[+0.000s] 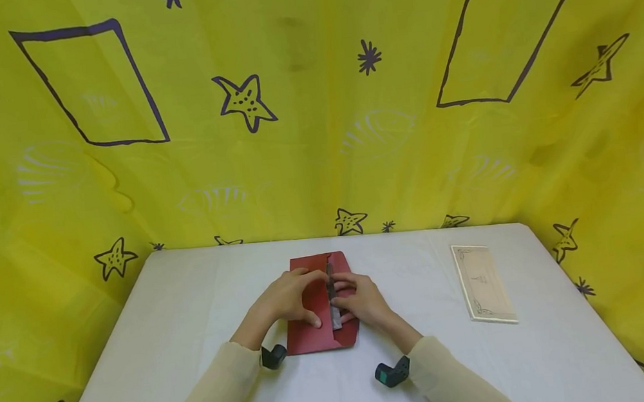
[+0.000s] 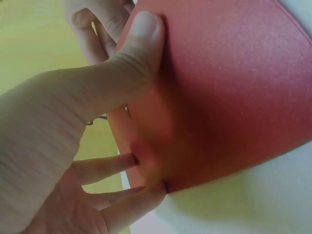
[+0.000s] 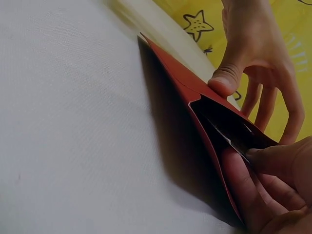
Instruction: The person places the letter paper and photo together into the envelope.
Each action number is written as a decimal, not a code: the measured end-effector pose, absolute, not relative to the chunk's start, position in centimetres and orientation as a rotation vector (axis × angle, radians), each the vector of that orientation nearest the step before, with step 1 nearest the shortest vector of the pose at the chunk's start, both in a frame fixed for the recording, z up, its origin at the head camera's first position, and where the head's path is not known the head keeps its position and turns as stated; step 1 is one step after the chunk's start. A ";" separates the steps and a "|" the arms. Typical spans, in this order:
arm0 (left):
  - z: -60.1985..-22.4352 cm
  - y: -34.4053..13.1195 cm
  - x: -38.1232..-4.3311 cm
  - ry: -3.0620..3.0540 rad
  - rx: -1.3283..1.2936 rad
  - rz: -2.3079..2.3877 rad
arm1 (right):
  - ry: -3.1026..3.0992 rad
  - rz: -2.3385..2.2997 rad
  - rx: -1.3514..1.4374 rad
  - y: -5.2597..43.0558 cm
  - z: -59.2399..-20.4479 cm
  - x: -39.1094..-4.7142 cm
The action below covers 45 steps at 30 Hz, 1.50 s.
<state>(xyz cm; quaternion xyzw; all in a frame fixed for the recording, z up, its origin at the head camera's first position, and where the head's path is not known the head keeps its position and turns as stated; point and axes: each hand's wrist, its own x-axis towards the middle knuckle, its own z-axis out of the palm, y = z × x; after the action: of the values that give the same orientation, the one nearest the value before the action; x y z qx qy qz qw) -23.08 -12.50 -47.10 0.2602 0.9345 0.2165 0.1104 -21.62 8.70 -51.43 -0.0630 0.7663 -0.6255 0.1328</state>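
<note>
A red envelope (image 1: 310, 340) lies on the table with its flap folded out to the right. My left hand (image 1: 287, 297) arches over its left part, holding the panel between thumb and fingers beside the mouth. In the right wrist view the mouth gapes, and a thin sheet (image 3: 219, 127) stands inside it. Its edge shows as a narrow dark and silvery strip (image 1: 336, 321) along the opening in the head view. My right hand (image 1: 368, 301) reaches into the mouth and pinches this sheet between thumb and fingers. Most of the sheet is hidden inside the envelope.
To the right on the white-covered table (image 1: 416, 269) lies a flat cream card (image 1: 484, 282) with an ornate printed border. A yellow patterned curtain (image 1: 304, 131) encloses the table at the back and sides. Each wrist wears a small dark camera.
</note>
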 end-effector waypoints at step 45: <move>-47.3 -12.7 -23.1 2.750 0.795 0.671 | 2.092 -1.859 -0.207 8.9 -51.4 -21.3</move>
<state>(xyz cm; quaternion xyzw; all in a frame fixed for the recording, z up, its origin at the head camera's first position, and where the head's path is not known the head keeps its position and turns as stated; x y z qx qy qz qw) -23.10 -12.66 -47.34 0.2690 0.9306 0.2271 0.1004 -21.33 8.92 -51.45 -0.0728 0.7351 -0.6531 0.1668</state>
